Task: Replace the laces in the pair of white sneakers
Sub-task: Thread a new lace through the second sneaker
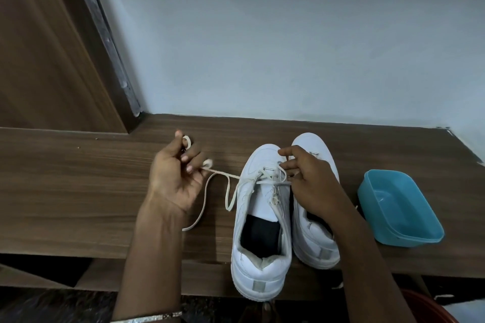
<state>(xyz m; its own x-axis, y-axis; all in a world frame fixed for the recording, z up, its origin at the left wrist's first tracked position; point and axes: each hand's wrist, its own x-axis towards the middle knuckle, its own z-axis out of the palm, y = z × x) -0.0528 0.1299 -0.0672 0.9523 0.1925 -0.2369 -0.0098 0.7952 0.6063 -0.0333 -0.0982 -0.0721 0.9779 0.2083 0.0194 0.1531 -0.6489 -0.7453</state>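
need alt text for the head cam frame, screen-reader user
A person's left hand holds a white lace looped round its fingers, while the right hand pinches it at the eyelets of a white sneaker on a wooden shelf. A second sneaker stands beside it, then a blue tub.

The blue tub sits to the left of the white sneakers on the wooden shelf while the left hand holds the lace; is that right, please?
Not quite: in the head view the blue tub sits to the right of the white sneakers. The wooden shelf and the left hand holding the lace are correct.
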